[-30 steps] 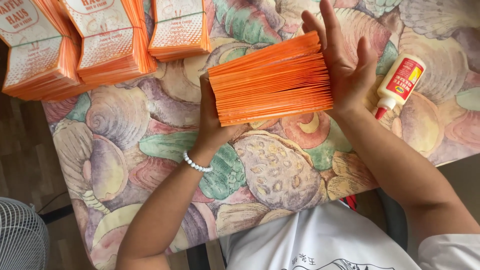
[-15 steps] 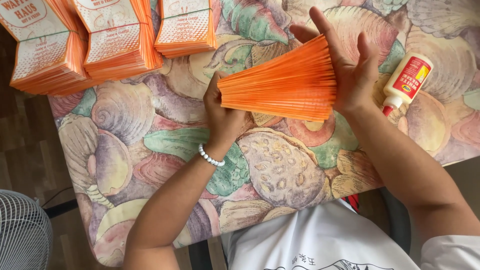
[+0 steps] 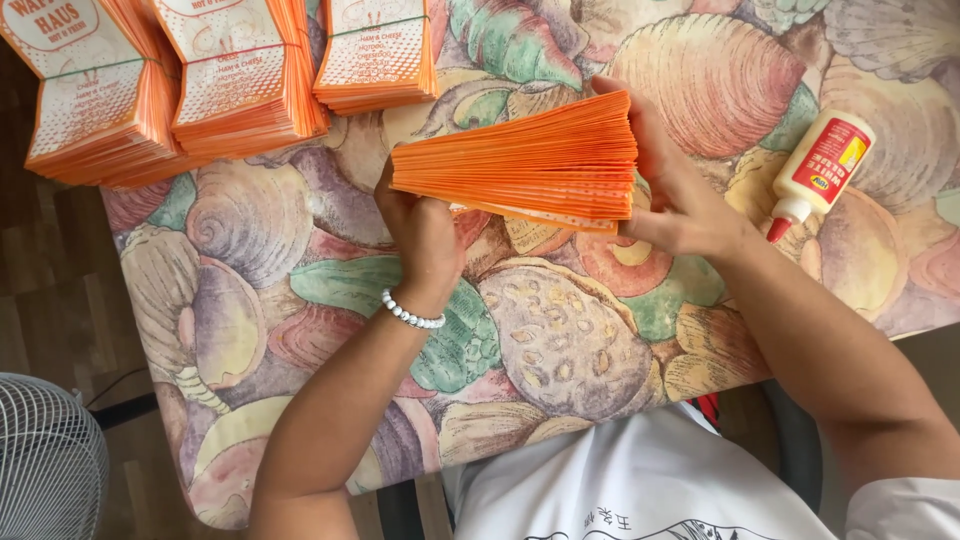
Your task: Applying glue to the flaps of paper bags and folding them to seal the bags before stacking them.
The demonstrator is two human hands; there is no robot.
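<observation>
Both my hands hold a thick stack of orange paper sheets on edge above the shell-patterned table. My left hand grips the stack's left end, where the sheets pinch together; a white bead bracelet circles that wrist. My right hand clasps the right end, where the sheets fan out wider, with one dotted white sheet hanging at the bottom.
Three bundles of orange-and-white printed paper bags lie along the table's far left edge. A white glue bottle with a red label and red tip lies to the right. A white fan stands on the wooden floor at lower left.
The stack has turned and swung left, its fanned side now at the right. My right hand went from flat and spread against the stack to curled around its right end.
</observation>
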